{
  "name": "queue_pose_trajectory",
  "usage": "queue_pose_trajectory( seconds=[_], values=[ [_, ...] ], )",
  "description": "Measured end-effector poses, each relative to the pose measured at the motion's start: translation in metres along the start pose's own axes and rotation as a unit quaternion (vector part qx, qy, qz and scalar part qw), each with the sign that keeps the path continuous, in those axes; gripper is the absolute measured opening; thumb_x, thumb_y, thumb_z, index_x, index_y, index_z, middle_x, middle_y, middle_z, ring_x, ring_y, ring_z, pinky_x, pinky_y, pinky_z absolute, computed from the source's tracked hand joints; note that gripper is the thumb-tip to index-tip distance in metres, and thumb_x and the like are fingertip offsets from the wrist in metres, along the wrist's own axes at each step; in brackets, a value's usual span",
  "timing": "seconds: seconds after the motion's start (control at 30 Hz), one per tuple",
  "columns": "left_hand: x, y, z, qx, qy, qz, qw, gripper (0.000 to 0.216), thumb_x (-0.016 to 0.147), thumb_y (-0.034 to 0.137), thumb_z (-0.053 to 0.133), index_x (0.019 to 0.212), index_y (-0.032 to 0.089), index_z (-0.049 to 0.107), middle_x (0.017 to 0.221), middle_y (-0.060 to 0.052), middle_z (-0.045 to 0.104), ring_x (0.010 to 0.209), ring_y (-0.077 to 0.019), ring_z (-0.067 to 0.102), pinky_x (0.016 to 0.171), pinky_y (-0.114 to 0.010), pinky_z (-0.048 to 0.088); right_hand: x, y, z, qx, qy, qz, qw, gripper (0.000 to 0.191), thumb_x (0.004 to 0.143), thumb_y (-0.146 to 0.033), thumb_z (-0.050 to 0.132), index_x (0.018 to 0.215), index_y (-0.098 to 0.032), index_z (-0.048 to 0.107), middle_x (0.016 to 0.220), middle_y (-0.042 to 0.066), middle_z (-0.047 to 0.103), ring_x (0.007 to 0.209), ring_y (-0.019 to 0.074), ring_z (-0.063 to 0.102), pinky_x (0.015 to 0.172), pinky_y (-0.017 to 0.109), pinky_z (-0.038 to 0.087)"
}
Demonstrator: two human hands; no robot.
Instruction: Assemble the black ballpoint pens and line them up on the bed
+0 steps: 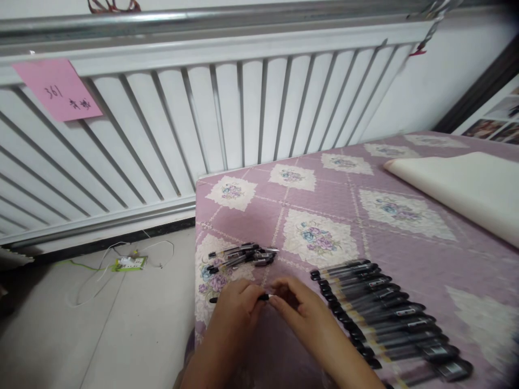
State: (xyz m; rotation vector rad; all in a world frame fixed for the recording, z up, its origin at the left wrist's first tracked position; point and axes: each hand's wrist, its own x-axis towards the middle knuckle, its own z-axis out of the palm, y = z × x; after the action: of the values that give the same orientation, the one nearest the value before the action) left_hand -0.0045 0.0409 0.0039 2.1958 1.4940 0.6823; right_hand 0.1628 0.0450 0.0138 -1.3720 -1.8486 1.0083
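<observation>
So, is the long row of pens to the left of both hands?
No, the row of pens lies to the right of the right hand.

White ribbed radiator [251, 108] lines the white wall [446, 70]; metal pipe [162, 22] runs above. Pink note [59, 89] hangs at the radiator's left. Power strip [132, 263] rests on pale tiled floor [133, 335].

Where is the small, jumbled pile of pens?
In the head view, the pile lies near the left edge of the floral cloth, just beyond the left hand and left of the row of pens.
</observation>
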Motion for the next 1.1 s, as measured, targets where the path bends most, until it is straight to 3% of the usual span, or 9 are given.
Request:
queue_pose_trajectory(
  seconds=[0.13, 0.3, 0.5, 0.57, 0.7, 0.9, 1.1],
  values=[
    [0.000, 0.003, -0.001, -0.011, -0.017, -0.013, 1.000, 0.016, 0.083, 0.013, 0.054, 0.093, 0.019, 0.066, 0.088, -0.004, 0.065, 0.085, -0.0209, 0.059, 0.076, -0.033, 0.045, 0.000, 0.001, 0.002, -0.001, -0.021, 0.007, 1.000, 0.010, 0.087, -0.022, 0.050, 0.087, -0.021, 0.059, 0.086, 0.002, 0.065, 0.082, 0.0181, 0.060, 0.073, 0.028, 0.045],
    [0.000, 0.010, -0.004, -0.015, -0.033, -0.029, 0.999, 0.018, 0.081, 0.008, 0.055, 0.091, 0.019, 0.066, 0.089, -0.004, 0.065, 0.087, -0.0208, 0.059, 0.079, -0.034, 0.045, 0.000, 0.001, 0.003, -0.082, -0.004, 0.001, 0.997, 0.028, 0.090, -0.031, 0.044, 0.068, -0.021, 0.057, 0.070, 0.002, 0.061, 0.068, 0.0190, 0.056, 0.064, 0.030, 0.042],
    [0.000, 0.012, -0.005, -0.015, -0.037, -0.035, 0.999, 0.017, 0.084, 0.011, 0.054, 0.093, 0.019, 0.066, 0.089, -0.004, 0.065, 0.086, -0.0204, 0.059, 0.078, -0.034, 0.046, -0.001, 0.000, 0.002, -0.001, -0.008, -0.007, 1.000, 0.013, 0.088, -0.028, 0.050, 0.093, -0.022, 0.061, 0.089, 0.002, 0.067, 0.084, 0.0186, 0.061, 0.073, 0.029, 0.046],
    [0.000, 0.012, -0.005, -0.016, -0.036, -0.033, 0.999, 0.017, 0.084, 0.011, 0.054, 0.092, 0.019, 0.066, 0.089, -0.004, 0.065, 0.086, -0.0204, 0.059, 0.078, -0.034, 0.046, -0.001, 0.001, 0.003, -0.020, -0.006, -0.008, 1.000, 0.013, 0.087, -0.027, 0.050, 0.084, -0.022, 0.061, 0.082, 0.001, 0.066, 0.078, 0.0180, 0.061, 0.069, 0.028, 0.045],
    [0.001, 0.013, -0.004, -0.016, -0.042, -0.031, 0.999, 0.017, 0.082, 0.009, 0.054, 0.089, 0.020, 0.066, 0.089, -0.003, 0.065, 0.086, -0.0200, 0.059, 0.079, -0.033, 0.046, 0.000, 0.002, 0.002, -0.087, 0.021, -0.020, 0.996, 0.031, 0.089, -0.033, 0.045, 0.063, -0.022, 0.056, 0.063, 0.000, 0.060, 0.062, 0.0166, 0.055, 0.057, 0.027, 0.041],
    [0.000, 0.012, -0.004, -0.014, -0.033, -0.031, 0.999, 0.017, 0.084, 0.012, 0.053, 0.091, 0.020, 0.066, 0.089, -0.004, 0.065, 0.086, -0.0200, 0.059, 0.079, -0.033, 0.046, 0.000, -0.002, -0.001, -0.006, 0.006, -0.005, 1.000, 0.016, 0.087, -0.031, 0.049, 0.087, -0.022, 0.062, 0.084, 0.002, 0.067, 0.079, 0.0182, 0.061, 0.070, 0.027, 0.046],
    [0.000, 0.013, -0.003, -0.010, -0.044, -0.022, 0.999, 0.022, 0.081, 0.008, 0.051, 0.091, 0.020, 0.067, 0.089, -0.003, 0.066, 0.087, -0.0198, 0.059, 0.079, -0.034, 0.047, 0.002, -0.001, 0.000, -0.061, 0.030, -0.007, 0.998, 0.029, 0.088, -0.033, 0.047, 0.064, -0.021, 0.059, 0.065, 0.001, 0.063, 0.064, 0.0176, 0.058, 0.060, 0.027, 0.043]
  ],
)
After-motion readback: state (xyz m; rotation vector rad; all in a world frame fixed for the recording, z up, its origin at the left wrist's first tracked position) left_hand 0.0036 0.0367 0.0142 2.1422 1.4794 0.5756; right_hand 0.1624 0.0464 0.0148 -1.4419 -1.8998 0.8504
